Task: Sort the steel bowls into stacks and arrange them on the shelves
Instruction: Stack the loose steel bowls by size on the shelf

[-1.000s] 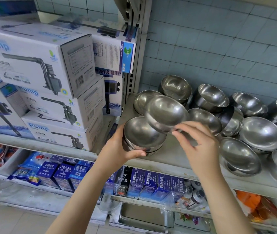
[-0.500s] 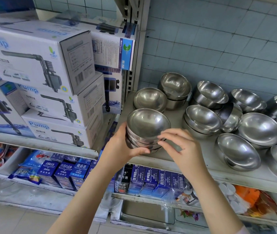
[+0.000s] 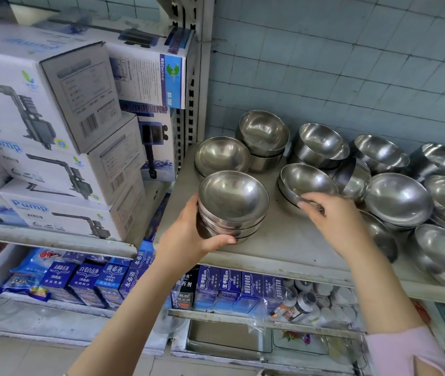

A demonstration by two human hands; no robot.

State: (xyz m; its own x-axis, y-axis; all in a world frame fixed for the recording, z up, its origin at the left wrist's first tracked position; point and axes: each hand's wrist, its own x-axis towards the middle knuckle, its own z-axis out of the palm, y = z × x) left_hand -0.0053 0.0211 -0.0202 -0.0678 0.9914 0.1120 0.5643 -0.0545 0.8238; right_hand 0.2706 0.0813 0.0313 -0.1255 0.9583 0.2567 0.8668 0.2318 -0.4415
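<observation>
A stack of steel bowls (image 3: pixel 233 204) stands at the front left of the white shelf (image 3: pixel 283 248). My left hand (image 3: pixel 189 234) grips the stack's left side, thumb under its front. My right hand (image 3: pixel 335 221) has its fingertips closed on the near rim of another steel bowl (image 3: pixel 306 183) to the right, which rests on a second one. A single bowl (image 3: pixel 221 157) and a short stack (image 3: pixel 263 137) sit behind the held stack. Several more bowls (image 3: pixel 397 199) lie loose and overlapping on the right part of the shelf.
Stacked white pump boxes (image 3: pixel 53 137) fill the shelf to the left, beyond a perforated metal upright (image 3: pixel 191 85). Blue packets (image 3: pixel 102 280) and small bottles (image 3: pixel 305 302) line the shelf below. A tiled wall backs the bowls.
My right hand set the tilted bowl down onto the stack in my left hand, then moved right and took hold of the rim of another bowl. My left hand stayed on the stack.
</observation>
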